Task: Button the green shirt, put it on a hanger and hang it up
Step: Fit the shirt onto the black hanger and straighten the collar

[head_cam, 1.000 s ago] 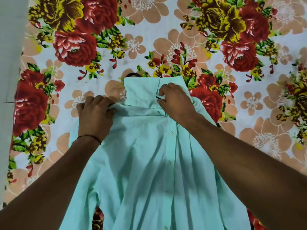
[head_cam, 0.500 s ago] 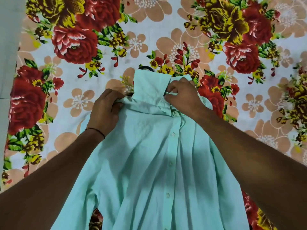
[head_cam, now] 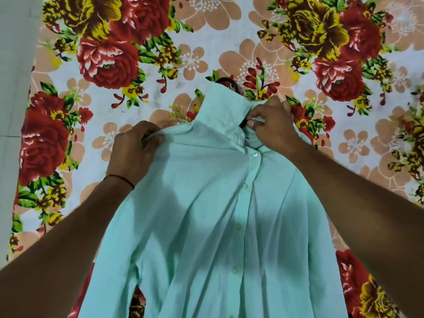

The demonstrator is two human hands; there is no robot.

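Green shirt [head_cam: 206, 214] buttoned, on bedsheet [head_cam: 206, 31]. 9 o'clock shoulder [head_cam: 176, 137] clutched by left grip [head_cam: 134, 154]; collar [head_cam: 220, 106] front pinched by right grip [head_cam: 274, 127], likely to seat hanger [head_cam: 223, 79], hook at 12.

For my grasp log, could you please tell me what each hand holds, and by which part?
The left hand grips the green shirt at its shoulder; the right hand pinches it at the collar's front edge.

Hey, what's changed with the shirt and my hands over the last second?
The collar of the green shirt and the black hanger hook slid farther away and rightward over the floral sheet. The right hand went along, now pinching the collar edge. The left hand still grips the shoulder; buttons stay fastened.
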